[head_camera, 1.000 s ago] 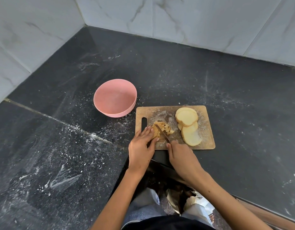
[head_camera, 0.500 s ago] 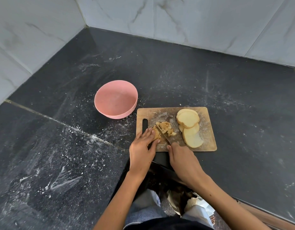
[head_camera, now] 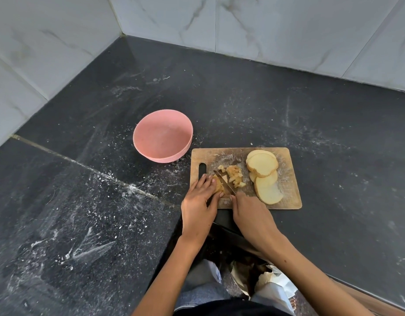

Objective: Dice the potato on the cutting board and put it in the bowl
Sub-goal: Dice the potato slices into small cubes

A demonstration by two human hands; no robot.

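Note:
A wooden cutting board (head_camera: 288,201) lies on the black counter. Round potato slices (head_camera: 263,165) are stacked on its right half. A small heap of diced potato (head_camera: 234,175) sits near its middle. My left hand (head_camera: 200,197) presses straight fingers down on an uncut strip of potato (head_camera: 218,185) at the board's near left. My right hand (head_camera: 251,213) grips a knife handle; the knife blade (head_camera: 224,181) angles between the strip and the diced heap. A pink bowl (head_camera: 162,135) stands to the board's upper left, with nothing in it.
The black stone counter (head_camera: 333,133) is dusted with white powder, thickest at the left. Marble-tiled walls (head_camera: 265,23) meet in a corner behind. The counter's front edge runs just below my hands, with my lap and a crumpled bag (head_camera: 265,279) under it.
The knife blade has worked leftward through the potato strip and the diced heap has spread a little. My left hand has stayed on the strip.

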